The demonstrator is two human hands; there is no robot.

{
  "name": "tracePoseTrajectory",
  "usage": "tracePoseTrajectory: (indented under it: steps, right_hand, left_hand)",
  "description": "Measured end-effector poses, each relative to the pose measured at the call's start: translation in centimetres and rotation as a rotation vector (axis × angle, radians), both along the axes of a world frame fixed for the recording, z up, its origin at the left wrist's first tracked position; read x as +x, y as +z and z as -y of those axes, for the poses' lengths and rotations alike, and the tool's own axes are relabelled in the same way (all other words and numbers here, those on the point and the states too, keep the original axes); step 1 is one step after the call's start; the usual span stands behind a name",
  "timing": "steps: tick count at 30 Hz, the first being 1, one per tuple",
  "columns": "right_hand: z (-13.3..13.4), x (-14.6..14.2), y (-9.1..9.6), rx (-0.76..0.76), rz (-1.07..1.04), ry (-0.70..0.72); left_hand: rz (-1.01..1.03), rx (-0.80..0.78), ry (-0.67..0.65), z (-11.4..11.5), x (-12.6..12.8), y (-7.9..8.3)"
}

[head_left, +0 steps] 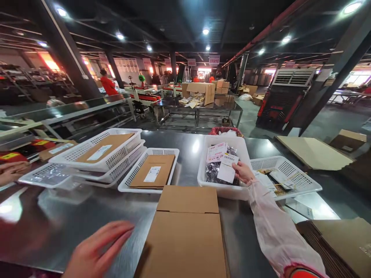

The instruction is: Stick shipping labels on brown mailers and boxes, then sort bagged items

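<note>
My right hand (244,172) reaches into a white plastic bin (224,192) and pinches the edge of a white card (227,173) with a barcode label. Beneath the card lie dark plastic-wrapped packets (213,171), and a pink printed slip (216,152) rests beside it. Above the steel table my left hand (100,249) hovers with fingers stretched out and nothing in them. Just right of it, a stack of flat brown cardboard boxes (185,239) lies in front of me.
Labelled flat cardboard fills white baskets (124,188) on the left. Another basket (313,188) at right holds cards and packets. More folded cardboard (344,241) stands at lower right. A co-worker's hand (13,172) shows at the left edge; a person in red (108,83) is farther back.
</note>
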State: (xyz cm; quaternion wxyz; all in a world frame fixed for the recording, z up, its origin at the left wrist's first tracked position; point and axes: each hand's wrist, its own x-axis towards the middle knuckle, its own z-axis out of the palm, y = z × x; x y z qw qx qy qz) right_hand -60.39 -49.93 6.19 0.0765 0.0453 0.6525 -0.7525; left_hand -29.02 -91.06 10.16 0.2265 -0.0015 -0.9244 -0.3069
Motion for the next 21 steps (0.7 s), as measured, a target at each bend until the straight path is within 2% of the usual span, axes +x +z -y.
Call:
tracePoseTrajectory:
  steps: [2,4,6,8,11,15,21]
  right_hand:
    - [0.1,2.6,1.1,-0.055,-0.013,0.073]
    - [0.4,5.7,1.6,-0.084,-0.021,0.137]
    - [0.7,8.7,1.7,-0.104,-0.011,0.193]
    - [0.9,11.3,1.6,-0.125,0.001,0.230]
    - [0.7,14.6,1.4,-0.170,0.015,0.232]
    - [-0.4,17.6,1.0,-0.255,0.040,0.174]
    - [-1.4,21.3,0.0,-0.328,0.088,0.053]
  left_hand:
    - [-0.082,0.026,-0.145,-4.1,-3.2,2.8]
    - [-0.121,0.062,-0.268,-8.4,-6.4,4.1]
    - [-0.090,0.094,-0.352,-12.4,-9.4,4.1]
    - [-0.012,0.099,-0.409,-15.9,-11.9,3.3]
    - [0.108,0.049,-0.466,-20.0,-14.2,2.0]
    - [0.195,0.043,-0.520,-23.1,-14.8,0.8]
    - [0.257,0.087,-0.658,-24.4,-13.6,-0.5]
